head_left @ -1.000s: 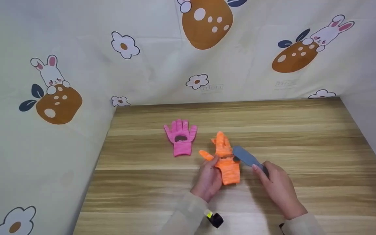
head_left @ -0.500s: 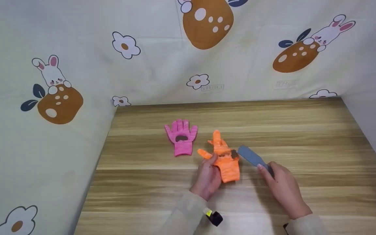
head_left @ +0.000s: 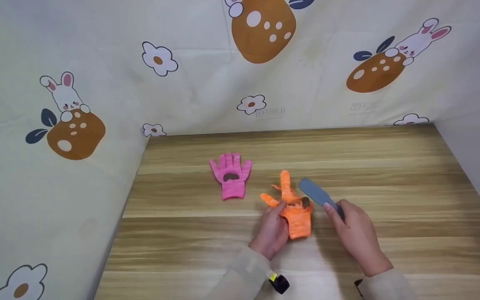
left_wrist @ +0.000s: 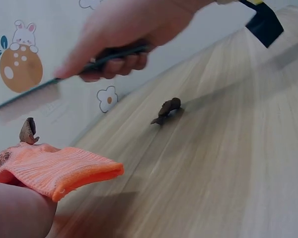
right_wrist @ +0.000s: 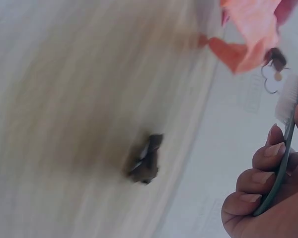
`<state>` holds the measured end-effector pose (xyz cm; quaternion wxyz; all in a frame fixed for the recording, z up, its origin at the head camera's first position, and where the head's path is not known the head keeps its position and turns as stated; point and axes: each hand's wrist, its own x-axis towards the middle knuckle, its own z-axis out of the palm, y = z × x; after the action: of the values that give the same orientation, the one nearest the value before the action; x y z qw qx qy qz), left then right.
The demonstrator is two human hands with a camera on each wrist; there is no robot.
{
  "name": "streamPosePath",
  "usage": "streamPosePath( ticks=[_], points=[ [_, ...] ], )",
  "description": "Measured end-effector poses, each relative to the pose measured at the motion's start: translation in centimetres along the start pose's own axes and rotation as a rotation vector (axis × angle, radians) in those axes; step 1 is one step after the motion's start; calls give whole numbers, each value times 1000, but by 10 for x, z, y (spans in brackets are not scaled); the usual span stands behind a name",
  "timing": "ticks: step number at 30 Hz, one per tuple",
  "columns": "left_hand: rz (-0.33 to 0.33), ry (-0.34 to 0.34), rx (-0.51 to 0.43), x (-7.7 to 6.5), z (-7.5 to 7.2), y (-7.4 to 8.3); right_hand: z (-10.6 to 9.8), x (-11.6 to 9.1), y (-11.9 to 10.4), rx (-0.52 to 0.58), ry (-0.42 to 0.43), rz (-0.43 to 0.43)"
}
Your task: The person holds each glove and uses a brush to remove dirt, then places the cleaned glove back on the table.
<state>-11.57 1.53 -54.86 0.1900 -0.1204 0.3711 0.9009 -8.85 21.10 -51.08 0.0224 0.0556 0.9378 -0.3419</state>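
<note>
Holding orange glove [head_left: 300, 223] in left hand [head_left: 271, 231]; gripping brush [head_left: 316, 193] in right hand [head_left: 357, 232], off glove, farther ahead of left hand than half a second ago. Still seeing brown scrap [head_left: 305, 202] on glove, right of left hand; likely mid-brushing.

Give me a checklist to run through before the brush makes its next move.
1. Brush gripped in the right hand: ok.
2. Bristles facing down: ok.
3. Orange glove held in the left hand: ok.
4. Orange glove free of the brown clump: not ok, it sticks up from the glove.
5. Table free of debris: not ok, a dark lump lies there.
6. Clump firmly attached: cannot tell.
</note>
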Motion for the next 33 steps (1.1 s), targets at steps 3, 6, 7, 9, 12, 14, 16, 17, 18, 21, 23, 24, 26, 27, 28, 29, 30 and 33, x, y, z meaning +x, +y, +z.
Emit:
streamPosePath(
  ticks=[3, 6, 7, 9, 12, 14, 16, 17, 18, 21, 23, 24, 26, 27, 28, 29, 30, 33],
  points=[
    [7, -27, 24, -1, 0, -3, 7, 0, -12, 2, -7, -27],
    [2, -41, 19, -1, 1, -3, 13, 0, -16, -9, -19, -44],
    [-1, -43, 15, -1, 1, -2, 15, 0, -16, -13, -22, -45],
    [-7, -35, -8, -1, 2, -1, 17, 0, -14, -24, -24, -43],
    [-8, -11, -41, -1, 2, 2, 17, -1, -9, -34, -28, -31],
    [-8, 5, -61, -1, 1, 3, 18, -1, -7, -34, -31, -26],
    [-2, 8, -65, -1, 1, 4, 17, -1, -5, -32, -38, -20],
    [-1, 9, -68, -1, 1, 5, 17, -1, -4, -30, -40, -17],
    [-1, 7, -71, -1, 1, 5, 17, -1, -3, -29, -40, -14],
    [-2, 13, -76, -2, 1, 7, 17, -2, -1, -28, -39, -10],
    [-10, 15, -88, -3, 0, 9, 17, -2, 1, -25, -37, -12],
    [-10, 10, -88, -3, -1, 10, 17, -2, 2, -23, -37, -13],
    [-14, 4, -92, -4, -1, 11, 16, -2, 4, -23, -34, -17],
    [-15, 0, -96, -4, -1, 11, 16, -2, 4, -24, -31, -18],
    [-14, -6, -97, -4, -1, 12, 16, -2, 5, -25, -28, -16],
    [-13, -10, -97, -4, -1, 12, 15, -3, 6, -27, -27, -14],
    [-11, -12, -97, -4, -1, 12, 15, -3, 7, -31, -25, -12],
    [-15, -9, -99, -4, -2, 13, 13, -4, 9, -34, -27, -2]
  ],
)
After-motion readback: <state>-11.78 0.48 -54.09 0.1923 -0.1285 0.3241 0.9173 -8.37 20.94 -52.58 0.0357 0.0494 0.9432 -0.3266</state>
